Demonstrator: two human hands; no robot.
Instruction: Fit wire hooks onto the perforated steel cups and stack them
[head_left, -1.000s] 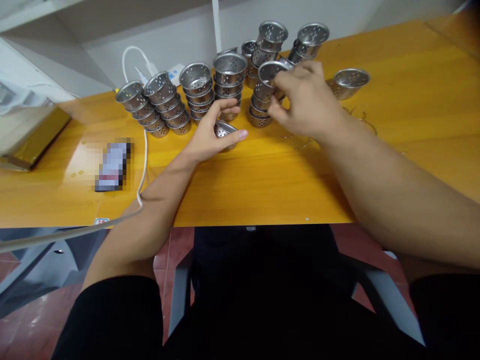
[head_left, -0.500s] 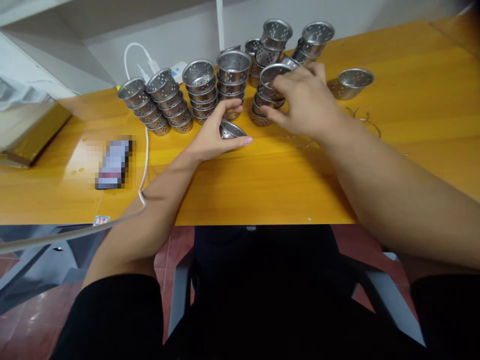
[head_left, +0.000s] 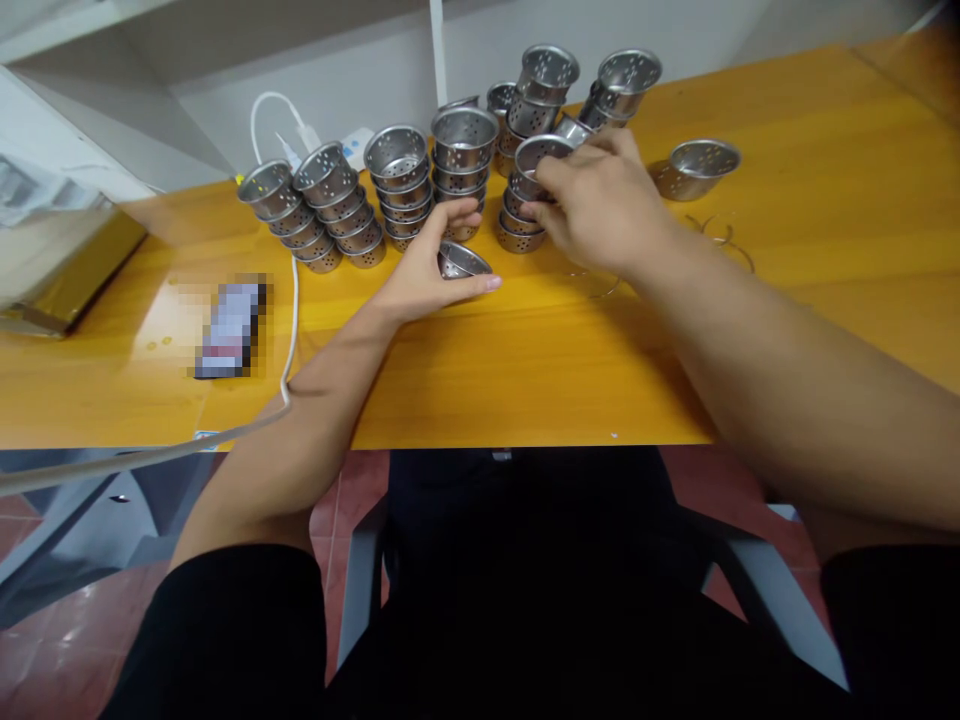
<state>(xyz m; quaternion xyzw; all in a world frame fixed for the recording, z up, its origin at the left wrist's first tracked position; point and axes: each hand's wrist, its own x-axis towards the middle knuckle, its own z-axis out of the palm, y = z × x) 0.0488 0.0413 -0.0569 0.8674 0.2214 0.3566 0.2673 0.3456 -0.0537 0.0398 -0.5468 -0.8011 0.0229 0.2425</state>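
Apparently well along: most perforated metal cups stand in stacks toward the back of the yellow table, with a loose cup standing apart at right. Left hand is open, curved around a low cup (contact unclear). Right hand has fingers bent at a front stack; grip half hidden, can't tell. Thin wires, white cable on table; red tiled floor below.

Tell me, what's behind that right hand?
Behind the right hand is a stack of perforated metal cups; its left side shows. Above the hand, part of another cup peeks out. The stack's right side, and whatever else the hand covers, cannot be seen.
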